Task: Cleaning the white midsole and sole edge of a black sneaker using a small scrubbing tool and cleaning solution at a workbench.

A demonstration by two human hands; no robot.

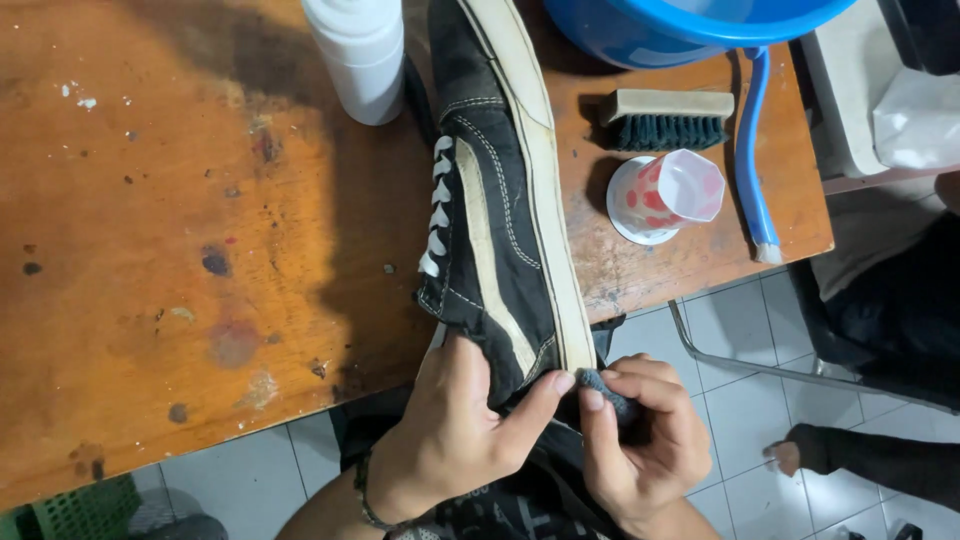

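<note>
Shoe: black canvas sneaker (495, 220) with cream stripe, heel gripped by left hand (450, 430)
Right hand: (640, 435) pinching small grey cloth (600, 385) against the sole's heel edge
Progress: white sole edge beyond hands looks grubby; wiping apparently early

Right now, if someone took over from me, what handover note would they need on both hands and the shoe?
Left hand: grips the heel end of the black sneaker, which lies on its side on the wooden table, white sole edge up, heel past the table edge.
Right hand: fingers pinch a small grey cloth against the heel end of the sole.
Nearby: brush, patterned cup, blue basin, white bottle.
Done: the sole strip looks fairly clean, scuffs remaining.
Left: heel end in progress; the other side is hidden.
</note>
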